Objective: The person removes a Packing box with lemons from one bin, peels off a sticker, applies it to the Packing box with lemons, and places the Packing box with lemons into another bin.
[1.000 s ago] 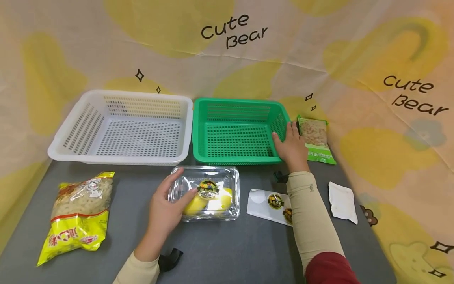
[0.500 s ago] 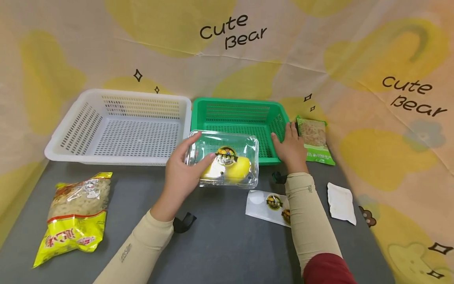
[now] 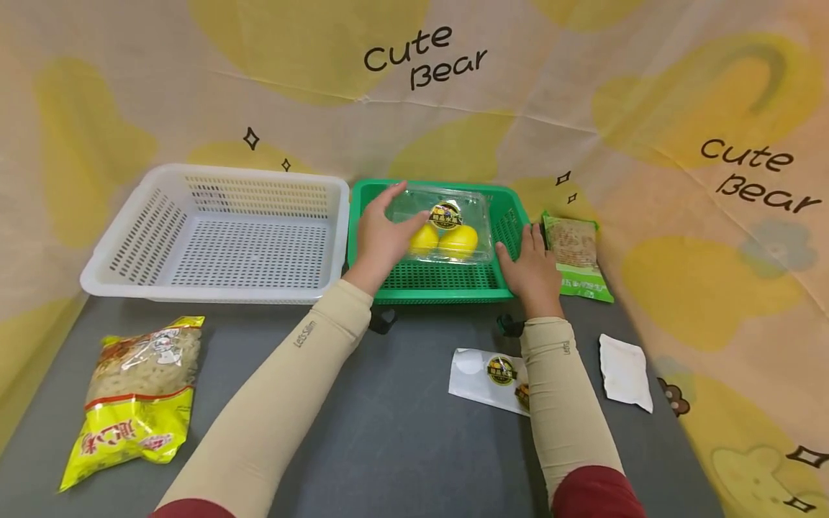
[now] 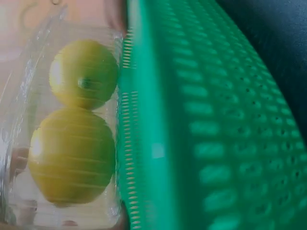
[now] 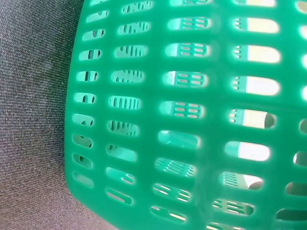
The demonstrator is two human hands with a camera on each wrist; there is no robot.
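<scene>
My left hand point(image 3: 382, 234) holds a clear plastic clamshell box point(image 3: 473, 208) by its left side, with the thumb on the lid. Two yellow, lemon-like fruits point(image 3: 458, 242) are inside it, and a black and gold label point(image 3: 445, 215) is stuck on top. The box overlaps the inside of the green basket point(image 3: 440, 295) in the head view. From the left wrist, the fruits point(image 4: 72, 155) appear beside the basket wall point(image 4: 230, 143). My right hand point(image 3: 532, 267) rests with straight fingers on the basket's right rim; its wrist view shows only the slotted outer wall point(image 5: 144, 158).
A white basket point(image 3: 214, 293) stands left of the green one. A yellow snack bag point(image 3: 139, 396) lies front left, a green-edged packet point(image 3: 575, 252) at back right. A labelled white packet point(image 3: 486, 381) is partly behind my right sleeve, and a small white packet point(image 3: 624, 373) lies farther right.
My left hand has lifted the clamshell box off the table and carried it forward and right, over the green basket. The right hand has stayed at the basket's rim.
</scene>
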